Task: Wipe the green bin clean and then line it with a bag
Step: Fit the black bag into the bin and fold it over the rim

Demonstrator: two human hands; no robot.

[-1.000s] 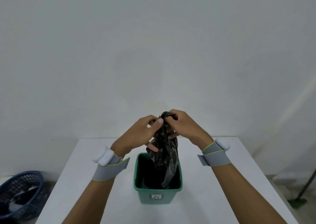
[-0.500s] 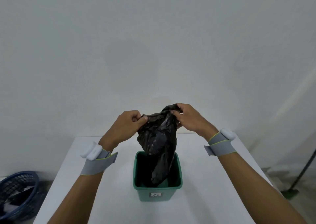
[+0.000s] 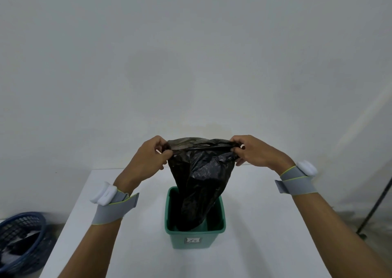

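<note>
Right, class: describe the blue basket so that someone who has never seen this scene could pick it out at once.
Start at the white table where the green bin stands. Look past the table's left edge and down to floor level, at the bottom left corner of the view. The blue basket sits there: round, with latticed mesh walls, the only blue thing in sight, and unlike the bin it is not on the table.

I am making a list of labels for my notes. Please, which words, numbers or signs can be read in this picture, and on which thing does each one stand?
No text can be read in this picture.
Small white sticker on the front of the green bin: dark marks, too small and blurred to read.
Black bag, wrist straps: no print visible.
</note>
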